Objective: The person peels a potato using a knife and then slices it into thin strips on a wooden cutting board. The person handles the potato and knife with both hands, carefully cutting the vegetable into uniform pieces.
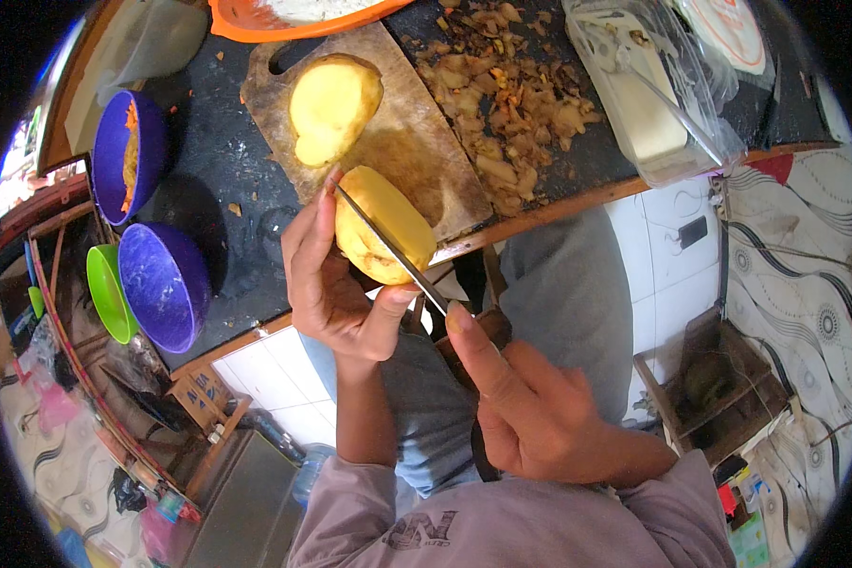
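My left hand (pixel 341 298) grips a cut, yellow-fleshed potato (pixel 397 206) just off the near edge of the wooden cutting board (pixel 426 156). Its flat cut face is turned toward the board and to the right. In my right hand (pixel 525 397) is a knife, whose narrow blade (pixel 390 245) lies across the potato's side, tip near my left fingertips. The handle is hidden in my fist, and my index finger stretches along the blade. Another cut potato piece (pixel 334 106) rests on the board, pale cut face up.
Brown peelings (pixel 504 99) are heaped right of the board. Beyond them stands a clear plastic container (pixel 639 92) with a metal utensil (pixel 674 113). At left are two purple bowls (pixel 163 287) and a green bowl (pixel 110 295). An orange basin (pixel 312 28) holds white powder.
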`<state>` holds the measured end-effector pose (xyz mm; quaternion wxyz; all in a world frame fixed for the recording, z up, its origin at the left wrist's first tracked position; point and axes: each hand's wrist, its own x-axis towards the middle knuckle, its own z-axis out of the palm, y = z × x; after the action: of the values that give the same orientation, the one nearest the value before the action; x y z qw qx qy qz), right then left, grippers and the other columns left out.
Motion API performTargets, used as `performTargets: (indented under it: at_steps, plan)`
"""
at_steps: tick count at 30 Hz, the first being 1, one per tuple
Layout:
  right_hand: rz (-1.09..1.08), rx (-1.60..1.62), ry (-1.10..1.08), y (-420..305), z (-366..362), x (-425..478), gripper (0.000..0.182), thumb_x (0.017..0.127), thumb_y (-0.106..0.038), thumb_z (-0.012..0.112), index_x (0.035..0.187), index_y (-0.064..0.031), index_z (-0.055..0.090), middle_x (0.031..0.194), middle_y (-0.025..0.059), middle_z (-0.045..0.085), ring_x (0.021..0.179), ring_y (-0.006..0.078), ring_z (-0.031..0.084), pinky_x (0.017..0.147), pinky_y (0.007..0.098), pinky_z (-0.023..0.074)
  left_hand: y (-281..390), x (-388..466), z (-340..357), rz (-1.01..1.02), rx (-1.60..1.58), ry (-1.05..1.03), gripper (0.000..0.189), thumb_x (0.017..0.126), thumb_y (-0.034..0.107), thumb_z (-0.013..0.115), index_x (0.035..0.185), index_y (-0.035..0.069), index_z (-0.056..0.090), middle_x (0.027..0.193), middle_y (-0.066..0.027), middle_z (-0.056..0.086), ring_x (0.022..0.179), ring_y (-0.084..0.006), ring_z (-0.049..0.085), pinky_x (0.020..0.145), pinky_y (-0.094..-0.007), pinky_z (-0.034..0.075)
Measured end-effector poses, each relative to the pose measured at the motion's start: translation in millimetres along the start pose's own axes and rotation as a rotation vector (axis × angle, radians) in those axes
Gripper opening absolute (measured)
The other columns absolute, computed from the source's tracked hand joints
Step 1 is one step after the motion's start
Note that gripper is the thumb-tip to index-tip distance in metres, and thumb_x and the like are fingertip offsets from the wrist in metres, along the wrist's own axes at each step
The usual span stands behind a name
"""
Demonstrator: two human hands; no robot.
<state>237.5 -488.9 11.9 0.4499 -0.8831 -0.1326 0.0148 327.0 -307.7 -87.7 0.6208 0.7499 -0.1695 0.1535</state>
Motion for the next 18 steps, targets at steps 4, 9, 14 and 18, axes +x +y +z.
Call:
performTargets:
  at_steps: [4, 9, 14, 18]
  plan:
    - [0.014, 0.004, 0.000, 1, 2, -2, 0.064, 0.080, 0.007, 0.058, 0.144, 0.0134, 0.051, 0.114, 0.0207, 0.070, 0.060, 0.0186, 0.059, 0.048, 0.0313, 0.0512, 1, 0, -1, 0.019, 0.061, 0.009, 0.089, 0.083, 0.045, 0.086, 0.142, -0.011, 0.051, 0.137, -0.0261, 0.052, 0.129, -0.0367, 0.058, 0.110, -0.0449, 0.047]
    - [0.036, 0.060, -0.015, 2, -1, 2, 0.066, 0.082, 0.007, 0.058, 0.147, 0.0108, 0.049, 0.107, 0.0213, 0.070, 0.061, 0.0216, 0.060, 0.051, 0.0331, 0.0531, 0, -2, -2, 0.004, 0.084, 0.043, 0.090, 0.082, 0.048, 0.086, 0.142, -0.011, 0.052, 0.132, -0.0232, 0.053, 0.125, -0.0329, 0.059, 0.108, -0.0427, 0.047]
    - [0.108, 0.244, -0.015, 8, 5, 1, 0.064, 0.088, 0.006, 0.056, 0.151, 0.0066, 0.046, 0.102, 0.0225, 0.068, 0.067, 0.0289, 0.063, 0.063, 0.0369, 0.0566, -1, -2, -3, 0.006, 0.107, 0.047, 0.091, 0.082, 0.050, 0.085, 0.142, -0.011, 0.053, 0.131, -0.0222, 0.053, 0.123, -0.0309, 0.058, 0.108, -0.0413, 0.046]
    - [0.299, 0.437, -0.035, 7, 6, -4, 0.050, 0.098, -0.002, 0.053, 0.147, 0.0056, 0.049, 0.095, 0.0213, 0.067, 0.072, 0.0333, 0.066, 0.070, 0.0391, 0.0560, 0, -1, 0, -0.004, 0.068, 0.065, 0.089, 0.084, 0.048, 0.084, 0.142, -0.012, 0.052, 0.131, -0.0223, 0.052, 0.123, -0.0309, 0.058, 0.108, -0.0413, 0.046]
